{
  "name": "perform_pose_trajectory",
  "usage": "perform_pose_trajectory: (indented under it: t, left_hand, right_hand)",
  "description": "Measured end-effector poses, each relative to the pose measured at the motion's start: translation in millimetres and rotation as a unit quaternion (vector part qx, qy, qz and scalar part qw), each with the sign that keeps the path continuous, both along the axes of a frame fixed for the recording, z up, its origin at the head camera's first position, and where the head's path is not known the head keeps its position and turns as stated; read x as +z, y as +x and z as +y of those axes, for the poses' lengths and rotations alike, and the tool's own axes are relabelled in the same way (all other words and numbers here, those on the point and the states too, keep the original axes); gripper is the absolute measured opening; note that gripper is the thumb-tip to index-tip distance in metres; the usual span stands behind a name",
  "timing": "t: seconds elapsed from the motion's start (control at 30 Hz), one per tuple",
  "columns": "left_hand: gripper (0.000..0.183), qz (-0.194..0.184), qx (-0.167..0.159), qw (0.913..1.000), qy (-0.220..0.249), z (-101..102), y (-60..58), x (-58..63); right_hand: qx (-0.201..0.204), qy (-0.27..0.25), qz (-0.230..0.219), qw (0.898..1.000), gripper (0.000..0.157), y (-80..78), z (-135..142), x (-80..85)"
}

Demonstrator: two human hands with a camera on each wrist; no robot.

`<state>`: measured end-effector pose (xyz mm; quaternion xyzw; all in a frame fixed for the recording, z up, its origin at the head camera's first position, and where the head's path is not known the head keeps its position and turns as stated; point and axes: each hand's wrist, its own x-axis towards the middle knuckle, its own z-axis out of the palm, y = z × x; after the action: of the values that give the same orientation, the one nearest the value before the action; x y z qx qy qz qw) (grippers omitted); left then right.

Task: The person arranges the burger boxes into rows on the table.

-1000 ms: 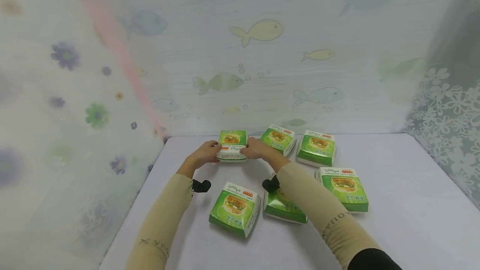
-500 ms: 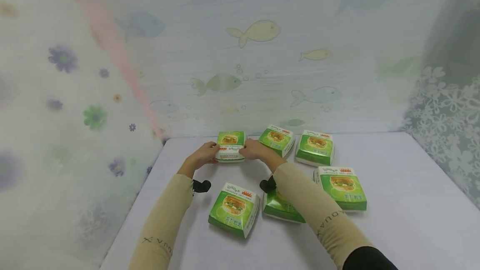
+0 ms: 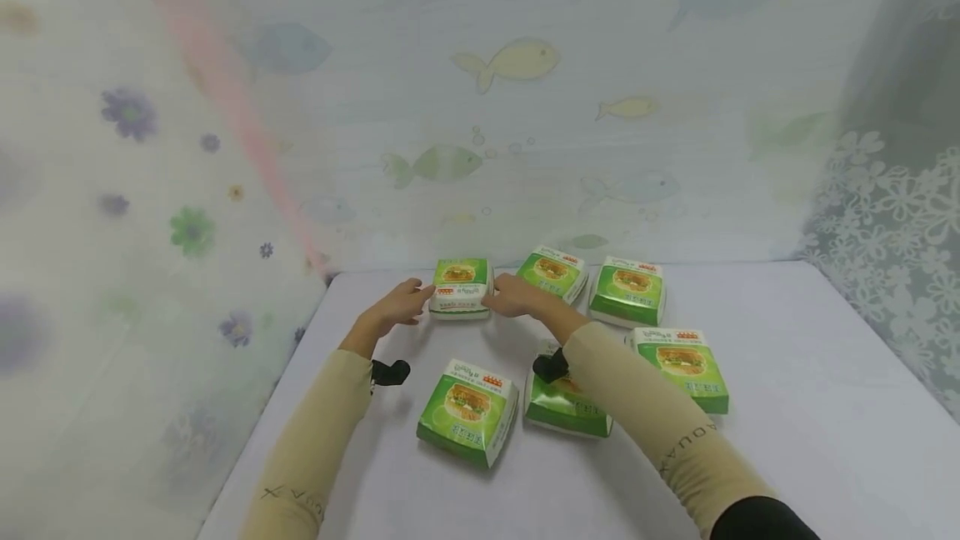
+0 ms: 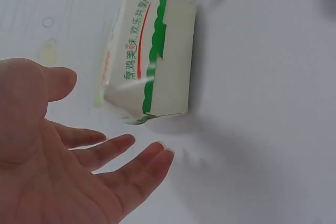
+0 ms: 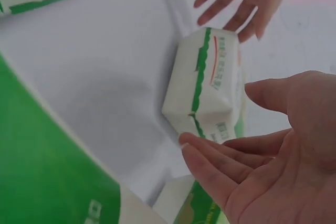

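Left wrist: gap separates hand (image 4: 60, 184) from box (image 4: 152, 56) edge.

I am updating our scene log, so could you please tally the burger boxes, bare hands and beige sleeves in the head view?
Green-and-white burger boxes: 6
Bare hands: 2
Beige sleeves: 2
Total: 10

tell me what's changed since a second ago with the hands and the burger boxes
The left hand has let go of the far-left burger box and drawn off to its left, fingers spread. The right hand has loosened its hold too, staying close on the other side; whether a fingertip touches is unclear. That box and the other five burger boxes stayed where they were.
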<state>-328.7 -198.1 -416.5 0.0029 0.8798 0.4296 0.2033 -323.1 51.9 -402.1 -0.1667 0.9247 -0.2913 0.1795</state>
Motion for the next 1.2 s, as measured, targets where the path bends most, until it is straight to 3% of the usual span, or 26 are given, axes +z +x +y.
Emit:
perform_pose_trajectory:
  t: [0.13, 0.4, 0.7, 0.93, 1.2]
  left_hand:
    - [0.075, 0.009, -0.016, 0.9997, -0.015, -6.7, 15.0, 3.6]
    - [0.073, 0.028, -0.039, 0.9982, -0.036, -18.1, 57.4, 11.0]
    - [0.072, 0.025, -0.043, 0.9987, -0.012, -19.2, 103.7, 4.1]
    - [0.069, 0.025, -0.054, 0.9982, -0.006, -19.7, 126.0, 0.5]
    - [0.073, -0.019, -0.075, 0.9970, -0.002, -20.8, 144.8, -10.7]
  right_hand:
    - [0.031, -0.003, 0.015, 0.999, 0.048, 13.4, 7.4, 8.7]
    - [0.057, -0.032, 0.000, 0.998, 0.058, 41.3, 27.1, 22.7]
    - [0.098, -0.020, 0.016, 0.995, 0.058, 68.0, 31.0, 20.4]
    - [0.122, -0.025, 0.010, 0.992, 0.054, 84.1, 29.0, 16.0]
    - [0.140, -0.042, -0.010, 0.989, 0.052, 97.3, 22.5, 12.0]
